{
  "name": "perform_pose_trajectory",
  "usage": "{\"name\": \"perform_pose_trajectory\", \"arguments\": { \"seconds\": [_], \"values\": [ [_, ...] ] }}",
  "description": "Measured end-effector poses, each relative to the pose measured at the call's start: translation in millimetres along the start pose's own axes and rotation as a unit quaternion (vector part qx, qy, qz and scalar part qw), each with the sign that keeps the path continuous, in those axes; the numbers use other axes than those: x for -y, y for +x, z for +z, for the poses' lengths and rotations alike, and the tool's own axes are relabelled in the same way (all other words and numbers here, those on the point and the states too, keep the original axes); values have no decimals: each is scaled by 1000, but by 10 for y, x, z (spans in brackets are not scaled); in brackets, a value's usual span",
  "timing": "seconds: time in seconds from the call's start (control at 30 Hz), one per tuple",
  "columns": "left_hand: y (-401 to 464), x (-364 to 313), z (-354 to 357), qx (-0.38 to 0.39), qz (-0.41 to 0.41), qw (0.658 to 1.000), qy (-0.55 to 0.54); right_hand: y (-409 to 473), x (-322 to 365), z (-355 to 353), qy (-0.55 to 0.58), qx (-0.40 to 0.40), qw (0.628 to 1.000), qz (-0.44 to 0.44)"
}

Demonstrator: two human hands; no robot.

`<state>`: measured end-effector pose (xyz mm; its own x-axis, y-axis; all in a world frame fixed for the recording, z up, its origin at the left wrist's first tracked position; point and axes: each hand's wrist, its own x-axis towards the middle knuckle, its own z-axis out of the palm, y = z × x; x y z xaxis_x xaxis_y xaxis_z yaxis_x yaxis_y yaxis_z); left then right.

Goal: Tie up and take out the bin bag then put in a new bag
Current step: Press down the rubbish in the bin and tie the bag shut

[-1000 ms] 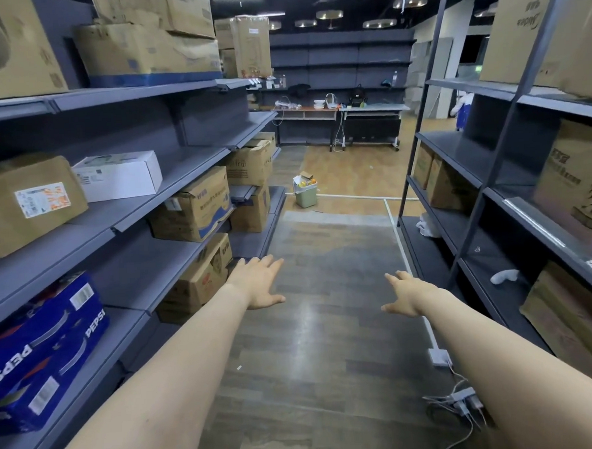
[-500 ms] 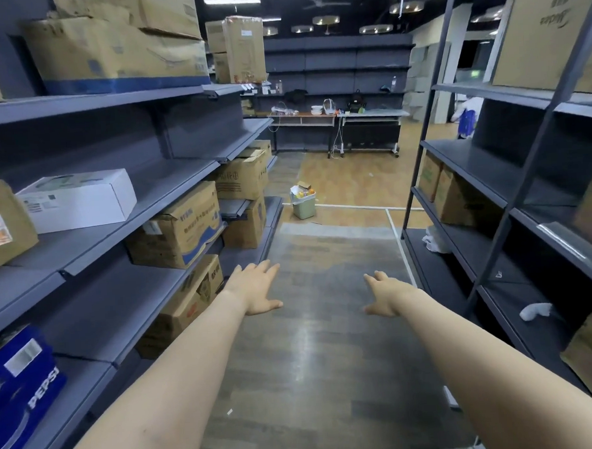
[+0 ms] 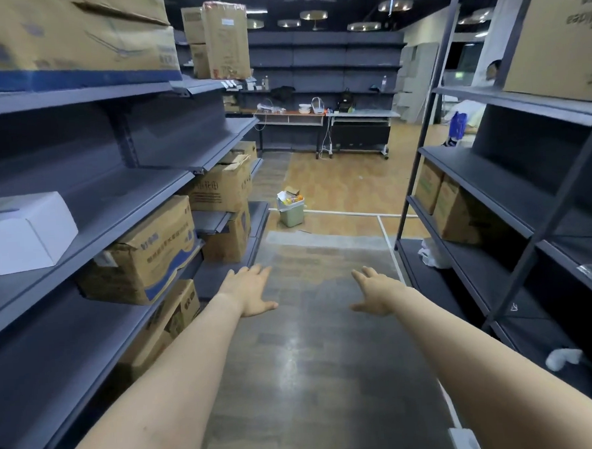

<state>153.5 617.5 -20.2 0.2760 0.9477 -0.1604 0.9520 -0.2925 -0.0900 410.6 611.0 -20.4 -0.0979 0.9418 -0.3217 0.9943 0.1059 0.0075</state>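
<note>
A small pale green bin [image 3: 291,214] stands on the floor at the far end of the aisle, beside the left shelving. Its white bag [image 3: 281,198] is full, with rubbish such as an orange bottle and cardboard poking out of the top. My left hand [image 3: 251,291] and my right hand [image 3: 375,291] stretch out in front of me over the grey floor, palms down, fingers straight, holding nothing. Both hands are well short of the bin.
Grey shelving with cardboard boxes [image 3: 145,251] lines the left side, and a darker rack [image 3: 493,221] with boxes lines the right. A white bag [image 3: 432,253] lies on the right rack's low shelf. Desks [image 3: 323,118] stand at the back. A white block [image 3: 463,440] sits on the floor near right.
The view has moved forward down the aisle, so the bin looks larger and closer. The Pepsi carton on the left has slid out of view. Both hands stay outstretched and empty.
</note>
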Motion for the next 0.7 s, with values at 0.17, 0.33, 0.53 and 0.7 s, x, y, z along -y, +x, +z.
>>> {"name": "perform_pose_trajectory", "arguments": {
  "seconds": [0.17,0.33,0.53,0.7],
  "values": [
    [884,-21,-88,-14,-3,1000,2,829,-444,-209,1,-5,1000,6],
    [1769,-68,-199,-13,-13,1000,-12,1666,-819,-406,12,7,1000,-2],
    [2618,-42,-289,-5,-24,1000,-17,2502,-1198,-636,15,19,1000,-5],
    [3195,116,-326,11,-30,999,-6,3148,-1302,-756,17,28,999,-12]
  ]
}}
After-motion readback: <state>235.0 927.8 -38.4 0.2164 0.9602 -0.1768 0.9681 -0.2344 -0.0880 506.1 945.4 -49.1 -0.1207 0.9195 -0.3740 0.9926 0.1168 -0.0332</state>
